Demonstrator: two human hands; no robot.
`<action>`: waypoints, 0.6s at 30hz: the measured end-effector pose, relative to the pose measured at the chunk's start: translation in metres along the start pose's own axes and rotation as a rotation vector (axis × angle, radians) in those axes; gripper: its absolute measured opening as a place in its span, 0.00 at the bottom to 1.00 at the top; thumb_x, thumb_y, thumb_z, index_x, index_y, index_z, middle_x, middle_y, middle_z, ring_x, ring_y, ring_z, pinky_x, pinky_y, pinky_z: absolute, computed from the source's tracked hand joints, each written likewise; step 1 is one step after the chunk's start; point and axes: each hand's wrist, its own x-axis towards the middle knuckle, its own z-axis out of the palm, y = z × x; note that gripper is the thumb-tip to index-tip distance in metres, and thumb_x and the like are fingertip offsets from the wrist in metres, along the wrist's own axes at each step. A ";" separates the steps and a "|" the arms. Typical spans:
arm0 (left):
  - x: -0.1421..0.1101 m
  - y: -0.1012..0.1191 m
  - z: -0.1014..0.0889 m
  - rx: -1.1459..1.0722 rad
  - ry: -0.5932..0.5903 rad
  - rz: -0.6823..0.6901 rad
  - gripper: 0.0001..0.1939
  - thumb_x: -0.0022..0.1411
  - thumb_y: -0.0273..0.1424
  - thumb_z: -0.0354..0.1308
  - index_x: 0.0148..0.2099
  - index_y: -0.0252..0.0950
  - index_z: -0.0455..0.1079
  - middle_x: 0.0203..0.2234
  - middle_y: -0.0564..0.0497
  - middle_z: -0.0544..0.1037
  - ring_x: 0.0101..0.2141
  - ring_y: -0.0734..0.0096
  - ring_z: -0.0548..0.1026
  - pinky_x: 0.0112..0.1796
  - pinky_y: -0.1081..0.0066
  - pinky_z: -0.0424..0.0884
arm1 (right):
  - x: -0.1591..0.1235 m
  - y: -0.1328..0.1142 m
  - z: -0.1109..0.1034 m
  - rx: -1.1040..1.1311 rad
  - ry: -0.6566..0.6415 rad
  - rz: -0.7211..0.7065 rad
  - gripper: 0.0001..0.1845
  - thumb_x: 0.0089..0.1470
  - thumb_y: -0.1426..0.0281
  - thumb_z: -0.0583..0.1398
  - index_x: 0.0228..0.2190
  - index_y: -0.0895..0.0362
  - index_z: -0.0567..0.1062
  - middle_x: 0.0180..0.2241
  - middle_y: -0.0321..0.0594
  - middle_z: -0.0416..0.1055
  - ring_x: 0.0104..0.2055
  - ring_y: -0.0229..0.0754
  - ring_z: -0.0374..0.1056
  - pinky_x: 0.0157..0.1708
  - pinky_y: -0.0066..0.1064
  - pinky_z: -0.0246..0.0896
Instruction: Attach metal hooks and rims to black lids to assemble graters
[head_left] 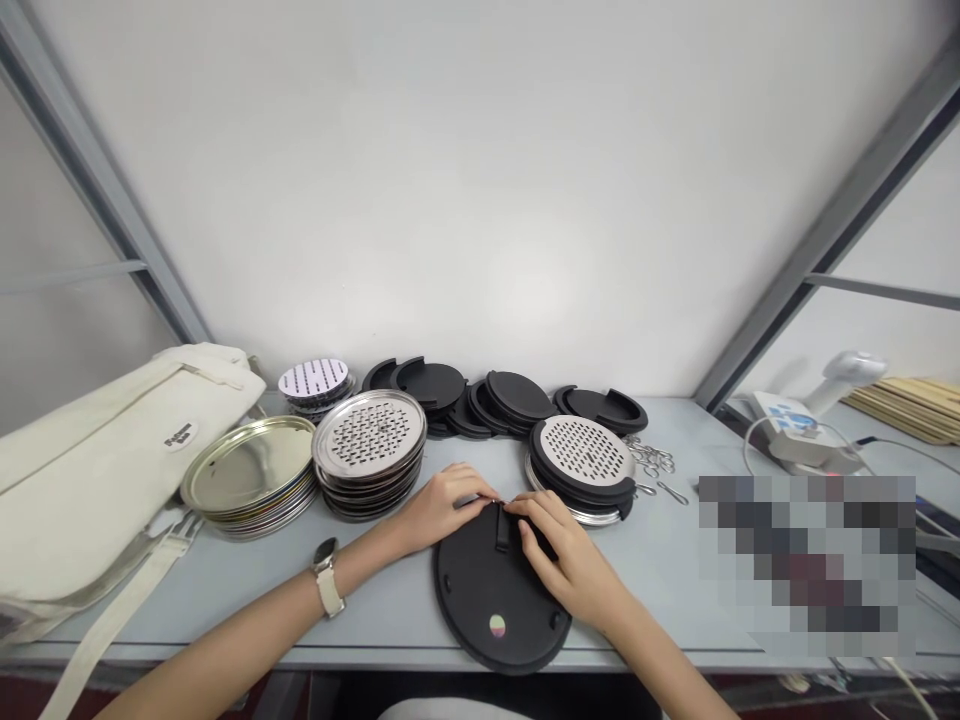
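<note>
Black disc [480,600] at table's [390,615] front edge

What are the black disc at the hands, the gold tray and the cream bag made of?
Black disc: probably plastic or rubber; matte, little shine.
Gold tray: likely metal, given its glossy, reflective face.
Cream bag: seemingly cloth, perhaps canvas; matte, soft folds.

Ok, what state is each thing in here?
Black disc: sticker side up
Left hand: fingertips at disc's far edge
Right hand: fingertips at disc's far edge
Wristwatch: worn on left wrist
Silver perforated plates: stacked
Gold plate: topping a stack
Lilac disc: topping a stack
Black holders: loosely piled
Metal clips: scattered
Cream bag: lying, strap hanging
Wooden boards: stacked
</note>
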 end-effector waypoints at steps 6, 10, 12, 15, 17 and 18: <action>0.000 -0.001 0.000 -0.004 -0.006 0.002 0.07 0.66 0.26 0.54 0.42 0.36 0.74 0.35 0.50 0.79 0.40 0.69 0.74 0.45 0.69 0.68 | 0.000 -0.001 0.001 -0.008 0.044 0.012 0.14 0.63 0.75 0.49 0.47 0.52 0.68 0.41 0.44 0.67 0.45 0.47 0.64 0.46 0.41 0.63; 0.000 -0.001 -0.001 -0.004 -0.019 -0.012 0.07 0.66 0.27 0.54 0.42 0.36 0.74 0.35 0.49 0.79 0.41 0.68 0.74 0.45 0.69 0.68 | 0.001 -0.002 0.000 0.009 0.012 0.031 0.17 0.64 0.74 0.49 0.52 0.51 0.66 0.43 0.43 0.68 0.47 0.46 0.64 0.48 0.40 0.63; -0.001 -0.001 -0.001 -0.004 -0.021 -0.014 0.07 0.66 0.27 0.54 0.43 0.36 0.74 0.36 0.49 0.78 0.41 0.67 0.73 0.45 0.68 0.68 | 0.001 -0.002 0.000 0.020 -0.009 0.021 0.19 0.64 0.75 0.49 0.53 0.50 0.65 0.46 0.43 0.68 0.50 0.46 0.63 0.52 0.41 0.61; -0.001 -0.001 -0.001 -0.005 -0.019 -0.007 0.08 0.66 0.26 0.54 0.43 0.36 0.74 0.36 0.49 0.79 0.41 0.67 0.73 0.45 0.68 0.68 | 0.002 0.000 0.000 0.027 -0.011 0.003 0.20 0.63 0.75 0.49 0.54 0.49 0.65 0.50 0.43 0.68 0.54 0.46 0.61 0.55 0.41 0.58; -0.001 -0.001 -0.001 -0.007 -0.022 -0.009 0.08 0.66 0.26 0.54 0.43 0.36 0.74 0.36 0.49 0.79 0.41 0.67 0.73 0.45 0.68 0.68 | 0.002 0.000 0.000 0.026 0.008 0.001 0.19 0.63 0.75 0.50 0.53 0.50 0.66 0.49 0.43 0.68 0.53 0.46 0.62 0.54 0.41 0.59; -0.001 -0.001 -0.001 -0.006 -0.024 -0.010 0.07 0.66 0.26 0.54 0.42 0.36 0.74 0.35 0.49 0.79 0.41 0.67 0.73 0.45 0.68 0.68 | 0.002 0.000 0.000 0.025 0.021 0.001 0.19 0.63 0.75 0.50 0.53 0.50 0.66 0.48 0.43 0.69 0.52 0.46 0.63 0.53 0.41 0.60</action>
